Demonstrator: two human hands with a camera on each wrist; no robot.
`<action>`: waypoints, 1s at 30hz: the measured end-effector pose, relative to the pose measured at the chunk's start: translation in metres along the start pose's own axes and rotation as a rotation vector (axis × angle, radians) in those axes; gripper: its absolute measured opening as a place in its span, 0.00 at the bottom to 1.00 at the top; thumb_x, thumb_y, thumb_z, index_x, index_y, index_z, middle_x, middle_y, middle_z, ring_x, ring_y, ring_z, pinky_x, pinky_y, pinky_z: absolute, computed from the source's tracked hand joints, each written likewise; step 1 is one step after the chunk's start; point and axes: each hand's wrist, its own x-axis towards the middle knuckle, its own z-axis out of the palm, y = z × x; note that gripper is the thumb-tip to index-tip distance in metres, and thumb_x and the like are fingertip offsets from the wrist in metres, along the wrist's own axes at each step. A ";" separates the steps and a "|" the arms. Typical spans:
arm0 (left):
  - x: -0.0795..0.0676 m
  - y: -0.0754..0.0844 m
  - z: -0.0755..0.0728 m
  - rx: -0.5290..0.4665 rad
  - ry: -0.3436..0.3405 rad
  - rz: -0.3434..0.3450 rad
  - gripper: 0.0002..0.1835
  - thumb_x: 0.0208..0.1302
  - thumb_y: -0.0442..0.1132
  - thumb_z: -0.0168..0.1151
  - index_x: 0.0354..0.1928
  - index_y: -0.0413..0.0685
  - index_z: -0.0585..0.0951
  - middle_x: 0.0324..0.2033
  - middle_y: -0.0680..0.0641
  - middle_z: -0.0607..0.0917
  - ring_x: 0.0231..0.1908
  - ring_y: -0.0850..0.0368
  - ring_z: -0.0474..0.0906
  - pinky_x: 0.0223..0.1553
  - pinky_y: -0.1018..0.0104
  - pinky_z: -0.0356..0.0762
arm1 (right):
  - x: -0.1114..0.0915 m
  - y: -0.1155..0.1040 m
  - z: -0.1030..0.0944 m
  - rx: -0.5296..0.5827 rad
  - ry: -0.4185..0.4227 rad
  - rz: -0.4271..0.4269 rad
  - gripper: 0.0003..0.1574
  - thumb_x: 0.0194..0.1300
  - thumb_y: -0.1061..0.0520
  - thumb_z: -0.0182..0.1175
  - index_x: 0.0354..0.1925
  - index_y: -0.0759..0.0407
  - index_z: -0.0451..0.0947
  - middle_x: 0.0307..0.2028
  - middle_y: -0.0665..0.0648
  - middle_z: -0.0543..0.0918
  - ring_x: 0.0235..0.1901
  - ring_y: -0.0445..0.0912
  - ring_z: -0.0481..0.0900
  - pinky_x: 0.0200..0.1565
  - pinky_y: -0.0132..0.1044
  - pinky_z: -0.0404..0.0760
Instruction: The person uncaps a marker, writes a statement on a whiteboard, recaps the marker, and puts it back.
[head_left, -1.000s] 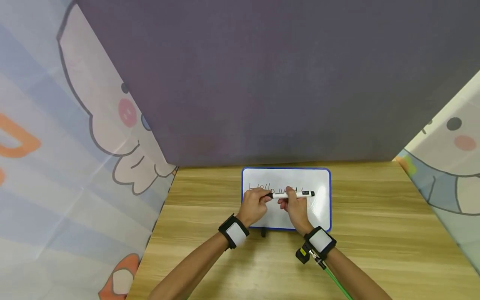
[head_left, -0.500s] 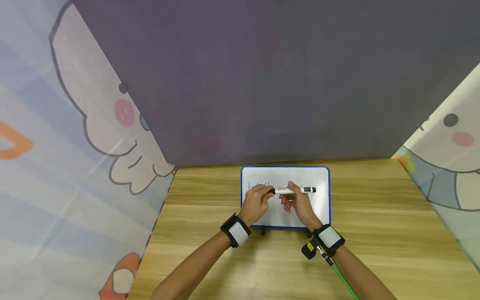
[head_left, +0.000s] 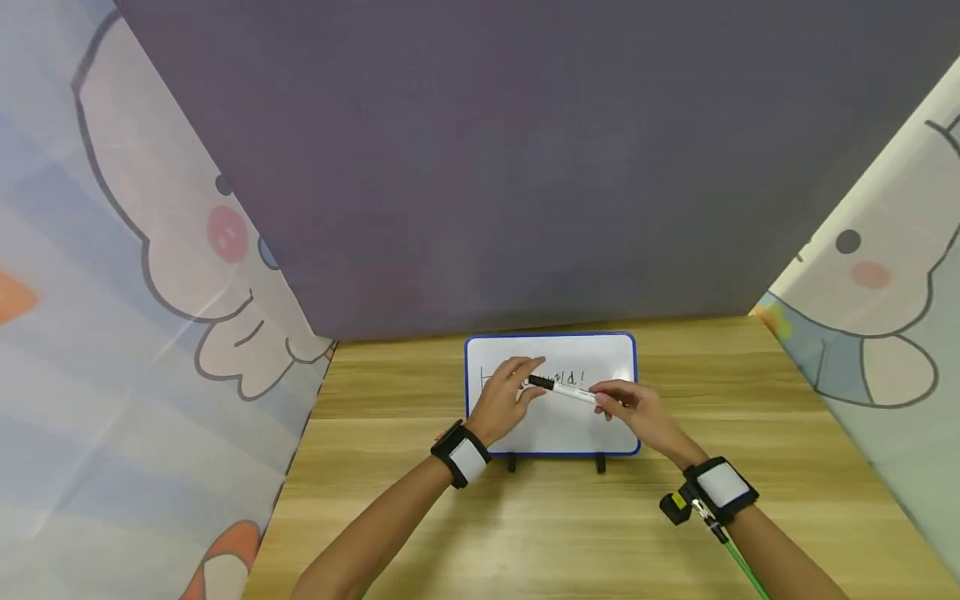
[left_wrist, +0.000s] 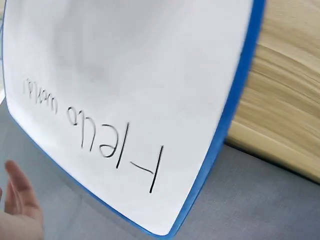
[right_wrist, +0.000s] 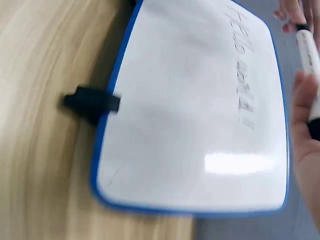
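A white marker with a black cap is held in the air before a small blue-framed whiteboard. My right hand pinches the marker near its right end. At the capped end, my left hand has its thumb and fingers spread apart on either side of the cap; whether they touch it is hard to tell. Black handwriting reading "Hello world!" runs across the board. In the right wrist view, the marker barrel lies along the right edge between both hands.
Black feet support the whiteboard on the wooden table. A dark grey panel stands behind it. Cartoon-printed sheets border both sides. A green cable trails from the right wrist strap.
My right hand has shifted right and now holds the marker by its right end. The left fingers have spread at the cap, and the marker now tilts down to the right.
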 end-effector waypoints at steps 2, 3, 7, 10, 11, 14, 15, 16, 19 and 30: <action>-0.001 -0.003 -0.003 0.003 0.029 -0.060 0.21 0.61 0.42 0.61 0.57 0.48 0.75 0.50 0.48 0.77 0.42 0.57 0.77 0.40 0.69 0.77 | -0.010 0.029 -0.020 0.169 0.098 -0.023 0.17 0.66 0.56 0.55 0.50 0.65 0.76 0.35 0.52 0.85 0.34 0.43 0.83 0.38 0.31 0.80; -0.002 -0.005 -0.005 -0.001 0.055 -0.093 0.20 0.61 0.41 0.61 0.56 0.47 0.76 0.50 0.47 0.76 0.42 0.56 0.78 0.40 0.68 0.77 | -0.017 0.038 -0.031 0.229 0.176 -0.013 0.18 0.66 0.57 0.56 0.50 0.67 0.75 0.36 0.50 0.85 0.35 0.41 0.84 0.41 0.29 0.80; -0.005 -0.019 -0.014 -0.020 0.173 -0.206 0.13 0.62 0.34 0.59 0.49 0.45 0.78 0.45 0.46 0.76 0.38 0.53 0.78 0.35 0.69 0.78 | -0.040 0.112 -0.080 0.346 0.477 0.034 0.14 0.62 0.58 0.60 0.45 0.62 0.79 0.35 0.45 0.85 0.33 0.36 0.85 0.39 0.26 0.81; -0.009 -0.028 -0.018 -0.029 0.198 -0.271 0.10 0.62 0.31 0.57 0.45 0.45 0.79 0.42 0.46 0.77 0.37 0.55 0.77 0.34 0.69 0.78 | -0.055 0.163 -0.097 0.040 0.658 0.169 0.13 0.61 0.54 0.61 0.41 0.61 0.79 0.28 0.35 0.82 0.27 0.29 0.82 0.30 0.22 0.79; -0.011 -0.029 -0.019 -0.027 0.200 -0.281 0.10 0.61 0.30 0.57 0.44 0.45 0.79 0.42 0.46 0.77 0.36 0.56 0.77 0.34 0.69 0.78 | -0.059 0.174 -0.097 -0.077 0.688 0.196 0.15 0.62 0.52 0.60 0.40 0.62 0.80 0.26 0.31 0.80 0.26 0.25 0.80 0.27 0.22 0.78; -0.013 -0.032 -0.020 -0.025 0.200 -0.294 0.10 0.61 0.29 0.56 0.43 0.45 0.79 0.41 0.47 0.77 0.36 0.57 0.77 0.34 0.70 0.77 | -0.069 0.156 -0.081 -0.352 0.756 0.304 0.15 0.61 0.55 0.61 0.38 0.67 0.80 0.25 0.43 0.84 0.22 0.17 0.71 0.21 0.20 0.73; -0.014 -0.033 -0.020 -0.025 0.206 -0.284 0.10 0.61 0.28 0.55 0.42 0.45 0.79 0.41 0.47 0.78 0.35 0.57 0.77 0.33 0.70 0.77 | -0.072 0.143 -0.074 -0.399 0.773 0.300 0.13 0.60 0.57 0.62 0.37 0.68 0.81 0.26 0.49 0.85 0.22 0.16 0.68 0.21 0.20 0.71; -0.015 -0.034 -0.019 -0.024 0.209 -0.277 0.10 0.60 0.27 0.55 0.42 0.45 0.79 0.41 0.47 0.77 0.35 0.57 0.77 0.33 0.70 0.77 | -0.075 0.130 -0.067 -0.424 0.783 0.296 0.11 0.59 0.59 0.62 0.35 0.68 0.81 0.27 0.54 0.85 0.21 0.16 0.65 0.20 0.20 0.69; -0.017 -0.036 -0.018 -0.030 0.213 -0.272 0.10 0.60 0.26 0.55 0.41 0.44 0.79 0.40 0.46 0.78 0.35 0.57 0.76 0.33 0.70 0.77 | -0.082 0.113 -0.052 -0.436 0.820 0.268 0.06 0.54 0.66 0.63 0.32 0.70 0.81 0.31 0.69 0.83 0.21 0.18 0.63 0.20 0.19 0.66; -0.022 -0.041 -0.015 -0.013 0.209 -0.314 0.10 0.60 0.26 0.54 0.39 0.44 0.80 0.39 0.47 0.77 0.34 0.57 0.76 0.32 0.69 0.77 | -0.097 0.131 -0.033 -0.494 0.897 0.209 0.04 0.51 0.68 0.65 0.29 0.68 0.82 0.28 0.63 0.79 0.26 0.21 0.62 0.25 0.14 0.62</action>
